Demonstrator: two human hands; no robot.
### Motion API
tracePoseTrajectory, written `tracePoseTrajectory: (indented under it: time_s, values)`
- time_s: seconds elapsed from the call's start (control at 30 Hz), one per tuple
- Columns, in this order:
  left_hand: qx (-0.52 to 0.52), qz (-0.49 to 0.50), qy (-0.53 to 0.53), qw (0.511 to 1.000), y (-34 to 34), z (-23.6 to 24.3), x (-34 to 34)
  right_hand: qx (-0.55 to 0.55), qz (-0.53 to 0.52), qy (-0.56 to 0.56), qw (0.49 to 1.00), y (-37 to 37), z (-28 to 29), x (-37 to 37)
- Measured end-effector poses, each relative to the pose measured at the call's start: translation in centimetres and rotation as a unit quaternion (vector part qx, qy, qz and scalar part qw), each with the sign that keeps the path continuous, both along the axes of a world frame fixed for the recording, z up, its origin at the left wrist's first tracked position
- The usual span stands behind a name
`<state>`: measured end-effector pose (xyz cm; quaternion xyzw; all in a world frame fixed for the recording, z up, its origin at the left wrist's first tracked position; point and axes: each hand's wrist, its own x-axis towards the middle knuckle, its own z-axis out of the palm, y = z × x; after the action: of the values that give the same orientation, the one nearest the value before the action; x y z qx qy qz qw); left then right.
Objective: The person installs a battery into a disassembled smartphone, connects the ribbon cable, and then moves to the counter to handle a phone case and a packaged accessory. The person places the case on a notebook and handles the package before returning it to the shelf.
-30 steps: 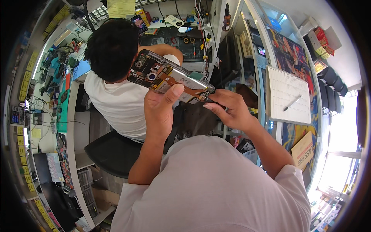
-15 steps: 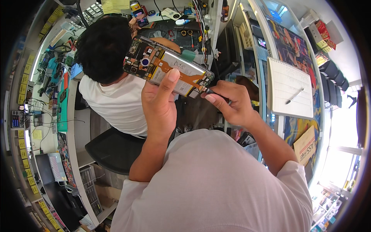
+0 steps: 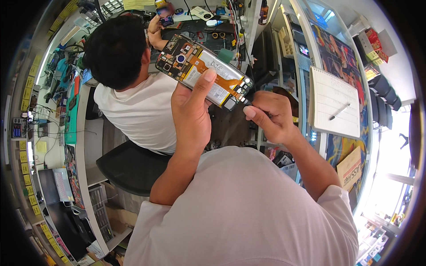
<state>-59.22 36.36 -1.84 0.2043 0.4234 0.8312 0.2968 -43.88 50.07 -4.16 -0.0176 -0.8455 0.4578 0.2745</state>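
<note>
Left hand (image 3: 191, 117) holds 1 opened phone (image 3: 195, 63), its battery (image 3: 229, 72) bearing handwriting (image 3: 216, 65).

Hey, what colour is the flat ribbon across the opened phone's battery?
The ribbon is orange-brown, clearest in the head view.

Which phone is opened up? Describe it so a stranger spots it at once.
Find the white-shirted co-worker, seated on the left. Just to the right in the picture, the wearer's left hand holds up the phone. Its back is off, baring a battery crossed by an orange ribbon, whereas the other phone, farther off, shows only a lit face.
</note>
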Motion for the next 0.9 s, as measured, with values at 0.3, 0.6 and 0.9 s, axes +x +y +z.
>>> tracePoseTrajectory:
  time_s: [0.3,0.6,0.9]
  values:
    - [0.028,0.017,-0.015,0.999,-1.1,1.7,-2.3,-0.290,-0.059,-0.049,0.954,-1.1,0.1,-0.7]
    - [-0.009,-0.093,-0.039,0.995,-1.2,3.6,-1.5,-0.397,-0.014,-0.026,0.917,-1.3,2.4,-0.3]
    - [0.028,-0.247,-0.146,0.958,-1.4,4.0,-3.9,0.143,-0.035,-0.157,0.977,1.0,-3.7,-1.1]
